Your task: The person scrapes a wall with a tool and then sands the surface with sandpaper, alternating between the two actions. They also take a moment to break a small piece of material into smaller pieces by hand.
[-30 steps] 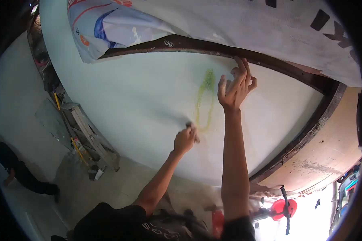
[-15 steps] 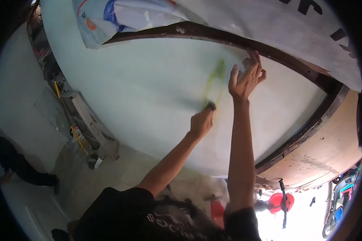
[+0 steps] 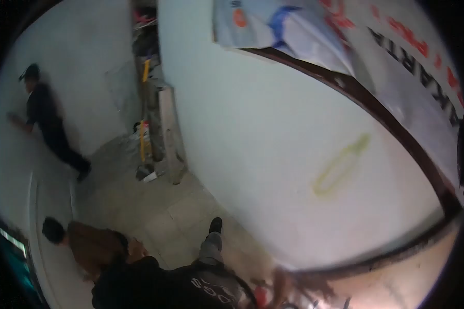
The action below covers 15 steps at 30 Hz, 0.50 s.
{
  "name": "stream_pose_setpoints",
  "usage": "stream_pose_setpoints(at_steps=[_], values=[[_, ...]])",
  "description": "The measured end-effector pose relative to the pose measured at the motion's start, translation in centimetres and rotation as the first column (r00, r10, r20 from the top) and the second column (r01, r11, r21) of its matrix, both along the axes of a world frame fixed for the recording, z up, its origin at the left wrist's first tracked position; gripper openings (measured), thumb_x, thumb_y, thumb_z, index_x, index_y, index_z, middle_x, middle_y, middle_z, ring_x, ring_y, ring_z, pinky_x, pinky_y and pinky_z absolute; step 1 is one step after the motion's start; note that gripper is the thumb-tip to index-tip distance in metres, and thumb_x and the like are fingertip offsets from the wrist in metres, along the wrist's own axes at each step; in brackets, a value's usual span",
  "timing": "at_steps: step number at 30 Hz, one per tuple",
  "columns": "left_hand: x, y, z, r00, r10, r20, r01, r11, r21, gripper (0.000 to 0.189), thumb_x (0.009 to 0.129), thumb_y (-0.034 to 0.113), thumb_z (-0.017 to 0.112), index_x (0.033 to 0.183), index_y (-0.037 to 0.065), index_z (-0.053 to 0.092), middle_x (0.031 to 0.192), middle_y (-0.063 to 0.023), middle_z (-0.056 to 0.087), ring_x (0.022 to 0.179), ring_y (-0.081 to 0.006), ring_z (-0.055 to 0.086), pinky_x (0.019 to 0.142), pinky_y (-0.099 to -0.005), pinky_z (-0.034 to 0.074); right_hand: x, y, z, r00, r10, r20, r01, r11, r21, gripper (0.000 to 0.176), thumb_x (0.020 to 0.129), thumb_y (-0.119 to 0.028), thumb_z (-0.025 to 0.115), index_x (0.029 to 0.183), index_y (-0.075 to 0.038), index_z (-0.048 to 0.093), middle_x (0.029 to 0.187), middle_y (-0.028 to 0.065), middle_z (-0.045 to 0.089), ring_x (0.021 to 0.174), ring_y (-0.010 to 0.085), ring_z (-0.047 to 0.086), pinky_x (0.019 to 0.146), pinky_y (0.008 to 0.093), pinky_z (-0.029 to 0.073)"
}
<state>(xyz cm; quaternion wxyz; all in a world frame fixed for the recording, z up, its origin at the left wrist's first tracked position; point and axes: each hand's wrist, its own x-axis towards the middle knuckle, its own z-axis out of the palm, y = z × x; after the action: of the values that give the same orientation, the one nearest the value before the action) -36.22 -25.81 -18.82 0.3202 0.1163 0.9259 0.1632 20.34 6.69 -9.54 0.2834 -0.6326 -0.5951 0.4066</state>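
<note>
A pale white-green wall panel (image 3: 263, 149) with a dark wooden edge strip (image 3: 381, 110) fills the middle and right. On it is a soft yellow-green loop mark (image 3: 340, 167). My black shirt (image 3: 191, 283) shows at the bottom, and my left hand is out of sight. Near the bottom edge, a smeared brown shape (image 3: 281, 283) may be my right hand; its fingers and anything in them cannot be made out. My shod foot (image 3: 216, 225) stands on the tiled floor.
A person in dark clothes (image 3: 46, 113) is at the left wall, reaching toward it. Another person in a brown top (image 3: 95, 247) is close by at lower left. Boards (image 3: 170, 134) and a yellow-handled tool (image 3: 143, 139) lean in the corner. A printed banner (image 3: 397, 67) hangs above the panel.
My view has swung left, so panel and mark appear further right. Both hands have left the panel; my left had held a small dark thing against it. The brown-topped person has come into view.
</note>
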Motion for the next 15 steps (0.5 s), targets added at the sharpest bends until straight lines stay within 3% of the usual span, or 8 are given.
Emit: stream_pose_setpoints(at_steps=[1,2,3,5,7,10,12,15], values=[[-0.7,-1.6,-1.1,0.902,0.402,0.159,-0.413,0.697,0.586,0.042,0.100,0.029,0.049,0.127,-0.003,0.049,0.125,-0.0142,0.055,0.119,-0.0237,0.051,0.098,-0.0388,0.045,0.4,-2.9,-3.8,0.992,0.107,0.071,-0.091,0.976,-0.196,0.020,0.092,-0.016,0.053,0.099,0.002,0.062,0.091,0.0170,0.061,0.085,0.0280,0.056,0.079,0.0405,0.045],[-0.9,-3.4,-1.4,0.677,0.567,0.470,-0.559,-0.020,0.829,0.037,0.102,0.029,0.044,0.125,0.003,0.052,0.124,-0.0100,0.057,0.117,-0.0206,0.052,0.096,-0.0342,0.046,1.2,-5.4,-5.8,0.969,0.217,0.119,-0.163,0.922,-0.352,0.022,0.092,-0.017,0.053,0.101,0.002,0.061,0.094,0.0177,0.061,0.087,0.0287,0.056,0.081,0.0405,0.045],[-1.3,-3.4,0.6,0.782,0.615,-0.103,-0.386,0.607,0.695,0.035,0.099,0.030,0.049,0.118,0.001,0.057,0.102,-0.0092,0.062,0.092,-0.0218,0.058,0.082,-0.0353,0.049,1.4,-7.0,-6.6,0.946,0.298,0.131,-0.212,0.868,-0.449,0.023,0.092,-0.018,0.054,0.103,0.002,0.061,0.096,0.0184,0.061,0.089,0.0293,0.057,0.082,0.0406,0.045],[-1.1,2.2,8.1,0.750,0.466,-0.470,-0.386,0.885,0.261,0.036,0.095,0.032,0.058,0.109,-0.001,0.062,0.080,-0.0088,0.067,0.066,-0.0229,0.064,0.067,-0.0350,0.052,1.8,-7.6,-6.4,0.899,0.414,0.145,-0.290,0.809,-0.512,0.027,0.093,-0.020,0.055,0.106,0.002,0.060,0.101,0.0197,0.061,0.094,0.0306,0.057,0.085,0.0407,0.045],[3.9,10.0,16.8,0.752,0.657,0.050,-0.569,0.609,0.553,0.038,0.093,0.029,0.062,0.110,-0.004,0.061,0.086,-0.0112,0.069,0.069,-0.0219,0.067,0.066,-0.0340,0.053,2.2,-5.8,-6.8,0.859,0.483,0.169,-0.363,0.808,-0.465,0.030,0.093,-0.022,0.056,0.110,0.002,0.059,0.106,0.0211,0.061,0.098,0.0319,0.058,0.088,0.0409,0.045],[7.7,21.5,14.5,0.958,0.149,0.245,-0.283,0.624,0.728,0.038,0.095,0.029,0.060,0.116,-0.002,0.060,0.092,-0.0128,0.067,0.072,-0.0202,0.066,0.070,-0.0311,0.058,-0.3,0.1,-3.7,0.847,0.487,0.216,-0.432,0.865,-0.254,0.036,0.093,-0.025,0.057,0.116,0.003,0.058,0.113,0.0231,0.061,0.104,0.0338,0.059,0.093,0.0411,0.046],[12.3,29.2,16.1,0.928,-0.367,0.065,0.198,0.635,0.747,0.037,0.091,0.030,0.064,0.112,-0.001,0.064,0.094,-0.0121,0.067,0.077,-0.0193,0.066,0.072,-0.0354,0.054,-3.8,3.8,1.6,0.896,0.403,0.184,-0.399,0.915,-0.061,0.040,0.093,-0.027,0.058,0.120,0.003,0.058,0.118,0.0245,0.061,0.109,0.0351,0.060,0.095,0.0412,0.046],[21.6,36.6,21.8,0.490,-0.820,-0.295,0.680,0.148,0.718,0.045,0.093,0.034,0.060,0.121,0.000,0.060,0.109,-0.0166,0.066,0.101,-0.0254,0.063,0.086,-0.0375,0.050,-8.6,6.1,11.6,0.947,0.252,-0.199,-0.240,0.967,0.084,0.039,0.096,-0.023,0.054,0.123,0.004,0.056,0.119,0.0237,0.062,0.109,0.0312,0.061,0.094,0.0366,0.046]])
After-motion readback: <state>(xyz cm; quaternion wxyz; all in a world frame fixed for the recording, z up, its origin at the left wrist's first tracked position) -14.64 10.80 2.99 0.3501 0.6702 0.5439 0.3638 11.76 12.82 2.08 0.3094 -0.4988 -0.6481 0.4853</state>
